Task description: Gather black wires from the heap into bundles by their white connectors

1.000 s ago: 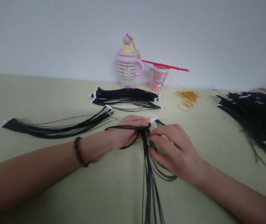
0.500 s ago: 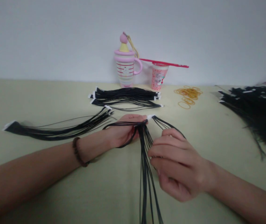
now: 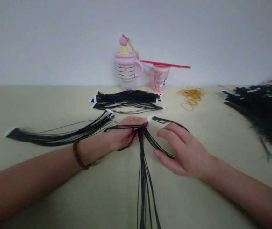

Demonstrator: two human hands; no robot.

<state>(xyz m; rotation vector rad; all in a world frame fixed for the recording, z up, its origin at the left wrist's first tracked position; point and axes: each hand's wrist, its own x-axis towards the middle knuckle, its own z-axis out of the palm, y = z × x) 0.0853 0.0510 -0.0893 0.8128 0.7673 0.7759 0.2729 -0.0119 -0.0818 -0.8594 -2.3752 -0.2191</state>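
Note:
My left hand point(image 3: 128, 127) is closed on a cable harness, a bundle of thin black wires point(image 3: 143, 168) with a white connector point(image 3: 151, 118) showing at the fingertips. Most of its wires hang straight down toward the table's near edge. Another group of wires point(image 3: 160, 145) bends from the left hand toward my right hand point(image 3: 183, 148) and passes between its thumb and fingers. That hand is open, thumb and forefinger apart; its other fingers are partly hidden. Wires from the connector run behind its knuckles. Beyond my left forearm lies another black wire bundle point(image 3: 50, 139) with white ends.
Behind the hands lie stacked black wire bundles point(image 3: 128, 97). A striped pink mug point(image 3: 126, 71) and a pink paper cup point(image 3: 160, 79) with a red stick point(image 3: 167, 64) across it stand by the wall. Yellow rubber bands point(image 3: 192, 93) lie right of them; a large wire pile point(image 3: 262, 108) sits far right.
My right hand's thumb and fingers have spread from a closed grip among the wires, and the hand has moved slightly up and right. My left hand keeps hold of the harness.

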